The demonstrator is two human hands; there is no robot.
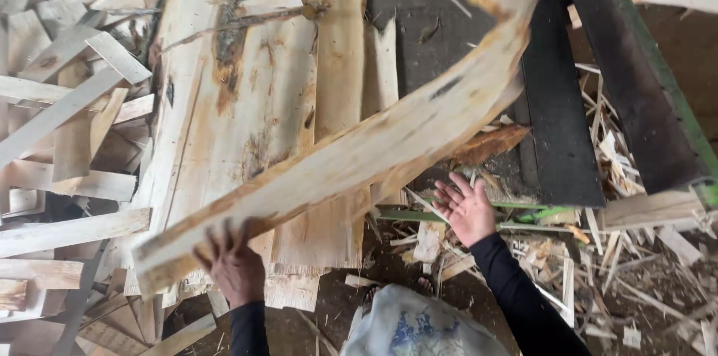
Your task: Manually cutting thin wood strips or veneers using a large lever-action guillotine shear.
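Observation:
A long curved slab of pale wood (359, 146) with bark patches runs from lower left to upper right, blurred with motion. My left hand (235, 262) grips its near end from below. Under the slab's middle, my right hand (465, 210) is open with palm up and fingers spread, just beneath the wood, and I cannot tell if it touches. Both arms wear dark sleeves.
A wide pale plank (247, 94) with a dark knot lies beneath the slab. Several loose boards (60, 124) pile up at the left. A dark machine bed with a green frame (651, 102) stands at the right, with wood scraps (598, 251) strewn below.

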